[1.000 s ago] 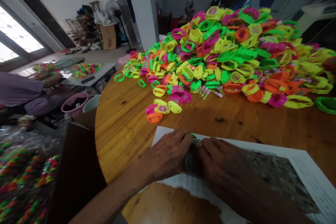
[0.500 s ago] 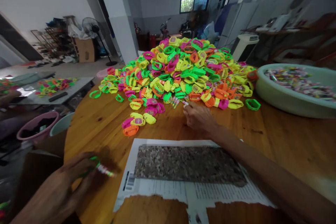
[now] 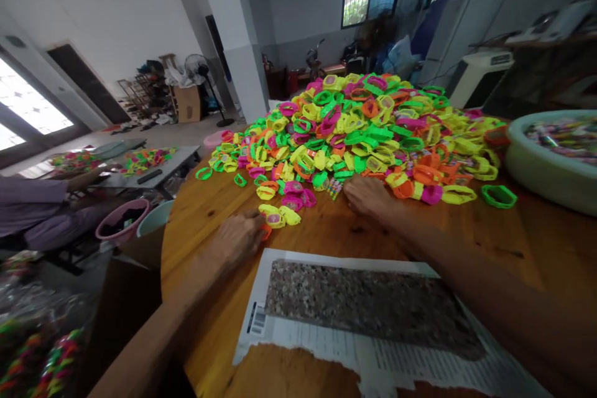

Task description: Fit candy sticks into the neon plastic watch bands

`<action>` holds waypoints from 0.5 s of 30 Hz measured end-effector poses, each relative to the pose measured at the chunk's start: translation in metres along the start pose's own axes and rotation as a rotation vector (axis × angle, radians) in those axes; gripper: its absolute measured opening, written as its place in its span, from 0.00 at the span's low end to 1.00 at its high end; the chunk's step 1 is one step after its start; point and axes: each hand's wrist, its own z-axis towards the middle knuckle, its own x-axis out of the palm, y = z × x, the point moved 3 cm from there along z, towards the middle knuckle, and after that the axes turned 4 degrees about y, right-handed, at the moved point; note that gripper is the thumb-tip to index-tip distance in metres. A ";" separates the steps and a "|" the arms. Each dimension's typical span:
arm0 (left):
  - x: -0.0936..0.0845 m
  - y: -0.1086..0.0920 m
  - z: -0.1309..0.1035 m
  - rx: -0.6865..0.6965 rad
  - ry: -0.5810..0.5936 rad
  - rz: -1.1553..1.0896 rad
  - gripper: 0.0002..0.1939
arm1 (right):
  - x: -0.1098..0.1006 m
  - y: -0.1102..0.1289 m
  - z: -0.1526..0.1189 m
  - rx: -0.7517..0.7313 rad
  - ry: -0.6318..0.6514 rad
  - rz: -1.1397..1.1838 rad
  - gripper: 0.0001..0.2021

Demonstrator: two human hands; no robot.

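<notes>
Bands (image 3: 359, 130), plastic, neon pink, yellow, green and orange: one large heap across the far part of the round wooden table (image 3: 321, 236), with a small cluster nearer. The table's curved left edge passes under the left forearm; bare wood lies between the hands, before the cluster and right of the right forearm. One green band sits apart, between heap and basin. Left hand (image 3: 240, 236): fingers bent at the cluster's left side, over an orange band; grip cannot be told. Right hand (image 3: 368, 196): fingers drawn together at the heap's near edge, beside small striped pieces (image 3: 334, 188); grip hidden. Speckled slab (image 3: 373, 305), flat on torn paper (image 3: 289, 329), nearer than both hands. Basin (image 3: 550, 180), pale green, table's right: many small wrapped pieces. Pink tub (image 3: 119, 233), left, beyond the table: dark contents.
</notes>
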 end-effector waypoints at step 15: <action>-0.011 -0.005 -0.004 0.012 -0.002 -0.014 0.20 | -0.010 -0.006 -0.020 -0.014 0.059 0.145 0.14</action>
